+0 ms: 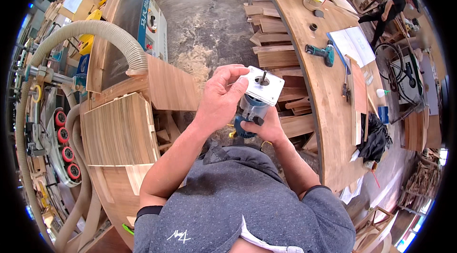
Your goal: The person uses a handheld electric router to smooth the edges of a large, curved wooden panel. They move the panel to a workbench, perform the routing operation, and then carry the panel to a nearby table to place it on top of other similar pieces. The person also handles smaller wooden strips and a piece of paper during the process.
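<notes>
A compact trim router [254,105] with a blue motor body is held upside down in front of my chest. Its white square base plate [267,93] faces up, and a dark bit [263,78] stands out of the round opening. My right hand [271,128] wraps around the body below the plate, beside a black knob [258,121]. At the plate's left edge, my left hand [222,92] has its fingers curled and its thumb against the rim. The far fingertips are partly hidden, as is the lower end of the router.
To the right, a long wooden workbench [312,58] carries a teal cordless drill [321,53], an open sheet of drawings [351,46] and boards. Stacked planks [276,58] lie beneath it. Left stand a wooden panel [116,131] and a ribbed hose [95,28]. Another person [392,10] bends at far right.
</notes>
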{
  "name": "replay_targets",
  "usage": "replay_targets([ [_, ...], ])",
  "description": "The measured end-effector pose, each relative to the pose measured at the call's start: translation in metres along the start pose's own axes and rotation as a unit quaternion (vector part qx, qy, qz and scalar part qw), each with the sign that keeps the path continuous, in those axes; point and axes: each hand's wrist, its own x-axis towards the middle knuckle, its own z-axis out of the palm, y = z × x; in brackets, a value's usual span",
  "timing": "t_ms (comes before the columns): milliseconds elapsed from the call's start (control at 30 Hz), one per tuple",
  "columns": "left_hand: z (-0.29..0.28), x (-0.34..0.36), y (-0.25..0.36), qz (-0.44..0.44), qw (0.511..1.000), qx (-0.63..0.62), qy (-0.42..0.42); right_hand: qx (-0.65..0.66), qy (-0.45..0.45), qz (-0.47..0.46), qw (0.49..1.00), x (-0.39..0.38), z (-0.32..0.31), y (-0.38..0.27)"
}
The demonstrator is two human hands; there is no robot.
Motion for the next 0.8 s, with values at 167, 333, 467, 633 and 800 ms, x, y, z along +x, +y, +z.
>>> replay_targets([
  [167,-0.002,-0.002,0.002,-0.018,0.999,-0.027,0.000,0.130,-0.054,0.004,0.990,0.002,-0.002,0.001],
  [333,-0.007,-0.002,0.000,-0.024,1.000,-0.013,-0.002,0.234,-0.116,0.043,0.964,0.003,-0.005,0.017],
  [467,-0.008,-0.003,-0.011,-0.025,1.000,0.018,0.001,0.280,-0.110,0.065,0.951,-0.001,0.000,0.017],
  [633,-0.011,-0.005,-0.010,-0.027,0.999,0.041,-0.004,0.239,-0.101,0.070,0.963,-0.005,0.004,0.019],
  [800,-0.023,-0.003,-0.020,-0.051,0.996,-0.066,0.007,0.068,-0.014,0.046,0.997,-0.003,0.022,-0.009],
])
